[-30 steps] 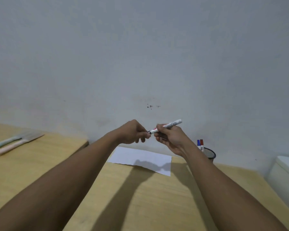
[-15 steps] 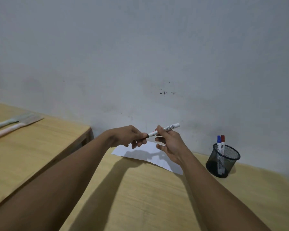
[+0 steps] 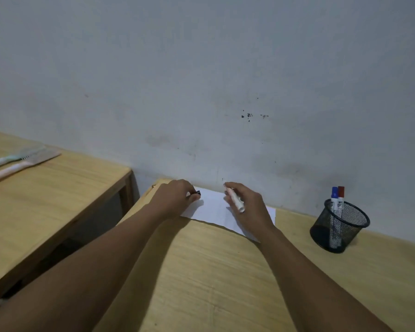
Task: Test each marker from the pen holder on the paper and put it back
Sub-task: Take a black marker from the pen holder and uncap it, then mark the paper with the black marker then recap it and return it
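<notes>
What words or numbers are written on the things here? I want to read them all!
Nothing here can be read for sure.
Marker in the right hand: no print shows on its barrel.
Blue-capped marker in the pen holder: dark print on the white barrel, too small and blurred to read.
Red-capped marker: the same, unreadable.
Paper: no writing visible.
Black cap in the left hand: no text.

A plain room in a home or small office, set up as a desk corner. A light wooden table (image 3: 225, 271) stands against a scuffed grey-white wall (image 3: 201, 80); left of it a second wooden table (image 3: 46, 200), on its right a black mesh pen holder (image 3: 339, 226).
</notes>
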Demonstrator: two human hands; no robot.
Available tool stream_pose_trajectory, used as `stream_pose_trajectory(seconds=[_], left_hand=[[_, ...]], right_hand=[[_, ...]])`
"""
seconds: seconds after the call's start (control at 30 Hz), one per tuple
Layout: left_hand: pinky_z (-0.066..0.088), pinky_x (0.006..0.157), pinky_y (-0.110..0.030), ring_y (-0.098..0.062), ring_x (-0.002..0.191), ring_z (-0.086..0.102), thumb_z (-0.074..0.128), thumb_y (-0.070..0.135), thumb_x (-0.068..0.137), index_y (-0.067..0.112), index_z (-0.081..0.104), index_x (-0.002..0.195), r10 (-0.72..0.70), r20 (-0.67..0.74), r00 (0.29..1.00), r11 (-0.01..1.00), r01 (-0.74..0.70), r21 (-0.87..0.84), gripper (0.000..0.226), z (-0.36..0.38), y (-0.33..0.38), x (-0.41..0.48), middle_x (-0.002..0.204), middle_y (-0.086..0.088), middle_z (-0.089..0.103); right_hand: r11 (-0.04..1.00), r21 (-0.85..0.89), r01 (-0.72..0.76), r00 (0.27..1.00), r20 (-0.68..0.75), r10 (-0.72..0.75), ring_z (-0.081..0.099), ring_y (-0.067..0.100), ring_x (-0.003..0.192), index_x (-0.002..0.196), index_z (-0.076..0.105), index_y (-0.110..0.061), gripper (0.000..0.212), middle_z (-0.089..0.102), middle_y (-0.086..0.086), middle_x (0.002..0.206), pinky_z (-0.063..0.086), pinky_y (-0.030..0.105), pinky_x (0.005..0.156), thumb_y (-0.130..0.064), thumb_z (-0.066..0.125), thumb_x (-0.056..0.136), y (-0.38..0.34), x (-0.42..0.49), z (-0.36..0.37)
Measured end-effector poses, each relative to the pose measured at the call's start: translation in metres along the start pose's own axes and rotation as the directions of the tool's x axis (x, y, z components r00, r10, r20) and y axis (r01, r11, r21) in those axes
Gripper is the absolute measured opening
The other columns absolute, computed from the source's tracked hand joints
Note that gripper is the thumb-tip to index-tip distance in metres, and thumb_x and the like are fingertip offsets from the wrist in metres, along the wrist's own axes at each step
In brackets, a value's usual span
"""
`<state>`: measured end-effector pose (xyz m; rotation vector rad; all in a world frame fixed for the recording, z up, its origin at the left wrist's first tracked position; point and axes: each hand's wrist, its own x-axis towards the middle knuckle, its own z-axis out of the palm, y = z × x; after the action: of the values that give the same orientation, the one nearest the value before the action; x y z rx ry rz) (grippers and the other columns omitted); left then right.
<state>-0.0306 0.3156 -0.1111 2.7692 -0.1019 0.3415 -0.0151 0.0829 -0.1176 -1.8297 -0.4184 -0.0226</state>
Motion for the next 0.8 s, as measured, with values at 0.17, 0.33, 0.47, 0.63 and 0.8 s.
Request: stream_pose_trajectory(seconds=[0.17, 0.33, 0.47, 0.63, 0.8], left_hand=[[0.043, 0.069, -0.034, -0.025, 0.09, 0.061, 0.05, 0.044, 0.1, 0.021, 0.066, 0.09, -0.005, 0.066, 0.998, 0.999, 0.007, -0.036, 0.03, 0.016, -0.001, -0.013, 0.091, 0.004, 0.066], [0.039, 0.061, -0.031, -0.015, 0.076, 0.054, 0.049, 0.045, 0.099, 0.027, 0.071, 0.101, -0.015, -0.007, 1.0, 0.998, 0.015, -0.066, 0.029, 0.02, 0.005, -0.037, 0.085, 0.008, 0.068], [0.035, 0.061, -0.032, -0.018, 0.072, 0.05, 0.051, 0.041, 0.098, 0.026, 0.072, 0.097, 0.002, -0.01, 1.0, 0.999, -0.002, -0.043, 0.026, 0.016, 0.015, -0.062, 0.078, 0.002, 0.065], [0.03, 0.057, -0.028, -0.005, 0.064, 0.045, 0.049, 0.04, 0.1, 0.029, 0.069, 0.099, 0.013, 0.028, 1.0, 0.993, -0.009, -0.12, 0.023, 0.015, 0.031, -0.096, 0.085, -0.002, 0.056], [0.043, 0.065, -0.036, -0.014, 0.067, 0.052, 0.052, 0.041, 0.097, 0.03, 0.066, 0.093, 0.085, 0.079, 0.993, 0.981, -0.07, -0.181, 0.018, 0.016, 0.053, -0.125, 0.085, -0.002, 0.056]], right_hand=[[0.816, -0.568, 0.105, 0.985, 0.173, -0.006, 0.06, 0.017, 0.12, 0.15, 0.042, -0.043, 0.064, 0.062, -0.008, 0.138, 0.047, 0.032, 0.086, -0.026, 0.069, 0.094, 0.015, -0.01, -0.003], [0.839, -0.539, 0.073, 0.989, 0.149, 0.01, 0.058, 0.017, 0.112, 0.149, 0.04, -0.044, 0.061, 0.064, -0.009, 0.126, 0.042, 0.028, 0.082, -0.035, 0.068, 0.095, 0.019, -0.03, -0.012], [0.83, -0.552, 0.083, 0.988, 0.157, 0.006, 0.059, 0.007, 0.116, 0.148, 0.036, -0.046, 0.06, 0.071, -0.023, 0.117, 0.046, 0.025, 0.085, -0.026, 0.062, 0.098, 0.017, -0.06, -0.029], [0.763, -0.634, 0.125, 0.988, 0.147, -0.039, 0.063, 0.009, 0.101, 0.148, 0.035, -0.047, 0.058, 0.065, -0.035, 0.105, 0.047, 0.024, 0.074, -0.027, 0.056, 0.098, 0.008, -0.103, -0.045], [0.706, -0.691, 0.154, 0.988, 0.105, -0.113, 0.068, 0.024, 0.095, 0.146, 0.039, -0.047, 0.052, 0.074, -0.01, 0.108, 0.048, 0.033, 0.071, -0.03, 0.052, 0.098, -0.002, -0.133, -0.055]])
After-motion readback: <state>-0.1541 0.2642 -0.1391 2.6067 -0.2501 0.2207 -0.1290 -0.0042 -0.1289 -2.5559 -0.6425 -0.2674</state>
